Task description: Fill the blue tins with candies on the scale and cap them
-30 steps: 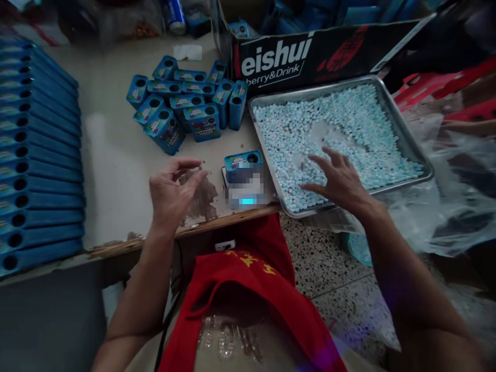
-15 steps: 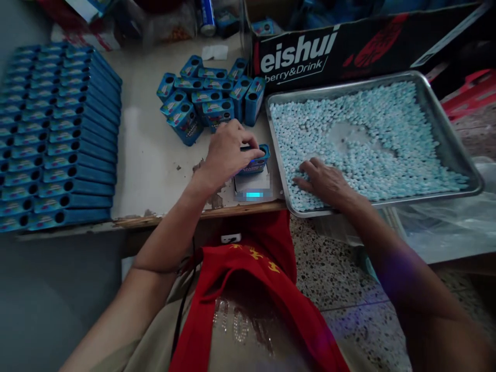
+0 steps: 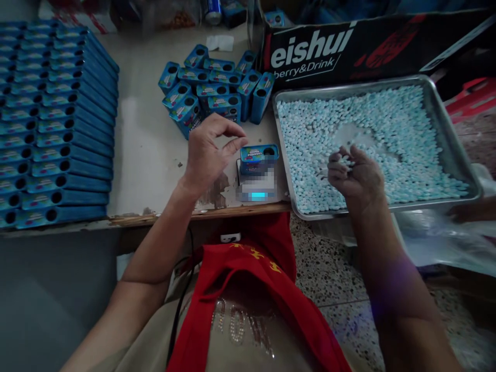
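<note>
My left hand hovers just left of a blue tin, thumb and index finger pinched together. Whether anything tiny sits between the fingertips I cannot make out. The tin, with a round dark hole in its top, stands upright on a small digital scale with a lit cyan display. Over the metal tray, my right hand is turned palm up, its fingers curled around several pale blue candies. More such candies cover most of the tray.
Behind my left hand stands a loose cluster of blue tins. Tight rows of similar tins fill the left side of the table. A black cardboard box borders the tray at the back. A can stands at the far edge.
My left hand has let go of the tin on the scale and drawn back left. My right hand has risen from the candies, moved right and turned up with some in it.
</note>
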